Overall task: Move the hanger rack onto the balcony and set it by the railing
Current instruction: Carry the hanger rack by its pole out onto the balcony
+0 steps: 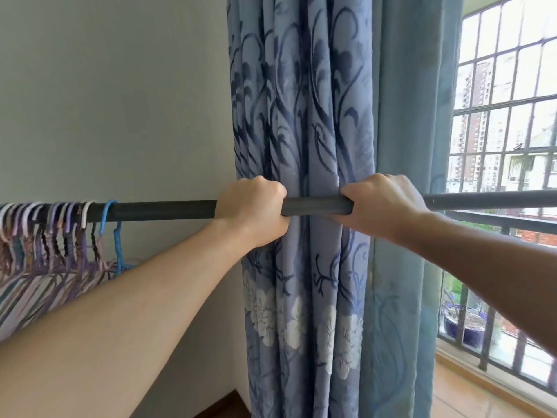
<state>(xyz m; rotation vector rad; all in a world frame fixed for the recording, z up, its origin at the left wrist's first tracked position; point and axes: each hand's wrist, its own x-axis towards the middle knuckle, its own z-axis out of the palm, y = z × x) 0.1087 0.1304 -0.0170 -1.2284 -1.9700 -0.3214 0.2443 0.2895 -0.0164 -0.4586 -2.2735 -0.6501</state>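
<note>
The hanger rack's dark grey top bar [162,210] runs level across the view at chest height. My left hand [253,206] and my right hand [382,203] both grip it from above, close together near its middle. Several colourful wrapped hangers [60,233] hang bunched on the bar's far left end. The bar's right part [488,200] reaches out toward the balcony railing [494,220]. The rack's legs and base are hidden below the frame.
A blue flowered curtain [304,116] hangs straight ahead behind the bar, against a pale wall [114,101]. At right lie the tiled balcony floor [470,393], window bars [509,107] and a dark blue plant pot [464,324] beyond the railing.
</note>
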